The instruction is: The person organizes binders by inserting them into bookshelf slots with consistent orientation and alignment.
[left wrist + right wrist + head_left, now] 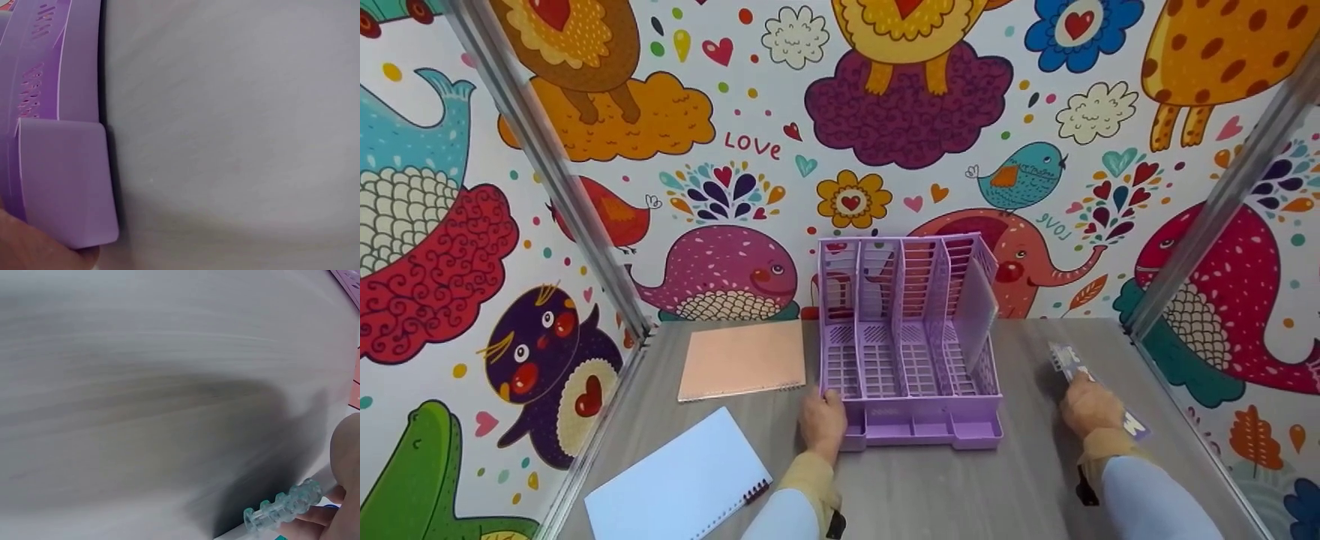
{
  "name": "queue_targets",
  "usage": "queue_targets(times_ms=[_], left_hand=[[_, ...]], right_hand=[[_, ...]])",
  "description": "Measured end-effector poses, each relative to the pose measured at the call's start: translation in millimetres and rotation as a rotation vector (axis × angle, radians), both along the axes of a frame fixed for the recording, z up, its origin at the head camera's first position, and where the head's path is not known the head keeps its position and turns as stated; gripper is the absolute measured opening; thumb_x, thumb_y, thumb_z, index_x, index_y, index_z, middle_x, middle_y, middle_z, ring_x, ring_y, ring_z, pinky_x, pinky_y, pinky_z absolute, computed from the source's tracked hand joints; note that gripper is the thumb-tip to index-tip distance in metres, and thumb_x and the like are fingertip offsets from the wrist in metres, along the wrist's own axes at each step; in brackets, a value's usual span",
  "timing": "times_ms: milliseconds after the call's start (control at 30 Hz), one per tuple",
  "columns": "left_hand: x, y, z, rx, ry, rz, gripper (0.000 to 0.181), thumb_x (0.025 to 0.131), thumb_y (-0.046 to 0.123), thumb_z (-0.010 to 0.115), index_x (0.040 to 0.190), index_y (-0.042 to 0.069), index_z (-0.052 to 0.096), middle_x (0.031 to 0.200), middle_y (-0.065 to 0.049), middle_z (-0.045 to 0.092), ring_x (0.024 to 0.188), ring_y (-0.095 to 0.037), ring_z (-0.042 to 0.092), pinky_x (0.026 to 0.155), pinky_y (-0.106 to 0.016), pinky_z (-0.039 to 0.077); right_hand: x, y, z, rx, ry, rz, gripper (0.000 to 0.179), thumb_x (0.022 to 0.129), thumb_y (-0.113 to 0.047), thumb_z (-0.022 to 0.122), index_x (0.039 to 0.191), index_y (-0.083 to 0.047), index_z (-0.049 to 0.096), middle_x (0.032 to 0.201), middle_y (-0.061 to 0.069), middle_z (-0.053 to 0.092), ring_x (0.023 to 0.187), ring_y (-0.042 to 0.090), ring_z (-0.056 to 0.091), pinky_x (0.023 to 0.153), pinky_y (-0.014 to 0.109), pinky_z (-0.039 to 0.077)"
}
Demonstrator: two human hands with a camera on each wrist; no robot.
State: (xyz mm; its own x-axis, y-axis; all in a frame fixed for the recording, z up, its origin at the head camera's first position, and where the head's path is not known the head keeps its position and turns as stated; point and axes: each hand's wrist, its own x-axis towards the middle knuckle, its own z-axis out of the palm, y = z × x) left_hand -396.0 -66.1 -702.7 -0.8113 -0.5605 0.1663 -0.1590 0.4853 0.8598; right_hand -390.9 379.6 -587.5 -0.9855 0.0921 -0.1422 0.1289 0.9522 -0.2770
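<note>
A purple desk file organizer (pixel 915 409) with upright dividers stands on the table. My left hand (pixel 823 424) grips its front left corner; in the left wrist view the fingers (pixel 34 247) show at the organizer's end wall (pixel 67 180). A thin pale notebook (pixel 979 307) stands in the organizer's rightmost slot. To the right of the organizer, my right hand (pixel 1091 405) holds a ring-bound notebook (pixel 1136 426), seen nearly edge-on. Its clear, teal-tinted binding rings (pixel 284 506) show beside the fingers in the right wrist view, and the hand covers its middle.
Left of the organizer lies a peach-coloured spiral notebook (pixel 742 360). Nearer to me is a white spiral notebook (pixel 675 476), set at an angle. A cartoon-patterned wall (pixel 720 172) rises behind the table, and metal posts (pixel 555 165) stand at both sides.
</note>
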Motion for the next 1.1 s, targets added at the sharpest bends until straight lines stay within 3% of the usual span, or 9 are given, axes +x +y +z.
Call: queue_targets(times_ms=[200, 333, 500, 633, 833, 1100], left_hand=[[-1.9, 0.0, 2.5, 0.015, 0.000, -0.011, 0.022, 0.100, 0.021, 0.057, 0.084, 0.008, 0.064, 0.082, -0.017, 0.071, 0.076, -0.042, 0.070, 0.074, -0.058, 0.057], [-4.0, 0.1, 4.1, 0.023, 0.000, -0.019, 0.024, 0.102, 0.022, 0.056, 0.090, 0.006, 0.070, 0.088, -0.020, 0.077, 0.085, -0.047, 0.075, 0.079, -0.061, 0.059], [-4.1, -1.5, 2.0, 0.022, -0.002, -0.029, 0.024, 0.101, 0.021, 0.056, 0.092, 0.005, 0.071, 0.090, -0.020, 0.077, 0.087, -0.047, 0.075, 0.081, -0.061, 0.060], [-5.7, -4.4, -2.8, 0.020, 0.011, -0.030, 0.021, 0.100, 0.020, 0.058, 0.085, 0.008, 0.068, 0.081, -0.016, 0.073, 0.077, -0.041, 0.070, 0.075, -0.058, 0.058], [-10.8, -5.8, -12.1, 0.008, 0.041, 0.001, 0.023, 0.099, 0.020, 0.059, 0.078, 0.011, 0.063, 0.072, -0.013, 0.069, 0.071, -0.044, 0.066, 0.070, -0.059, 0.056], [-11.1, -4.4, -14.1, 0.021, 0.022, -0.001, 0.025, 0.100, 0.023, 0.059, 0.086, 0.005, 0.070, 0.080, -0.021, 0.075, 0.083, -0.053, 0.075, 0.076, -0.063, 0.059]], right_hand=[[-11.1, 13.1, -22.6, 0.028, 0.118, 0.004, 0.033, 0.108, -0.014, 0.046, 0.128, 0.012, 0.050, 0.119, 0.046, 0.067, 0.097, 0.057, 0.070, 0.093, 0.076, 0.058], [-16.4, 16.0, -21.2, 0.038, 0.199, -0.009, 0.030, 0.106, -0.012, 0.044, 0.124, 0.012, 0.050, 0.112, 0.045, 0.067, 0.088, 0.057, 0.070, 0.083, 0.076, 0.059], [-16.8, 16.6, -13.0, -0.001, 0.179, -0.022, 0.035, 0.109, -0.015, 0.043, 0.133, 0.010, 0.046, 0.114, 0.042, 0.065, 0.082, 0.046, 0.064, 0.080, 0.070, 0.059], [-13.9, 15.6, -8.1, -0.043, 0.155, -0.023, 0.037, 0.110, -0.017, 0.043, 0.137, 0.009, 0.044, 0.119, 0.041, 0.063, 0.084, 0.042, 0.063, 0.080, 0.066, 0.060], [-10.9, 14.3, -5.0, -0.079, 0.146, -0.006, 0.046, 0.113, -0.019, 0.042, 0.149, 0.009, 0.038, 0.132, 0.043, 0.060, 0.092, 0.044, 0.064, 0.087, 0.068, 0.061], [-9.5, 5.7, 0.0, -0.070, 0.217, 0.006, 0.053, 0.113, -0.020, 0.044, 0.157, 0.008, 0.034, 0.142, 0.042, 0.055, 0.100, 0.049, 0.063, 0.092, 0.071, 0.059]])
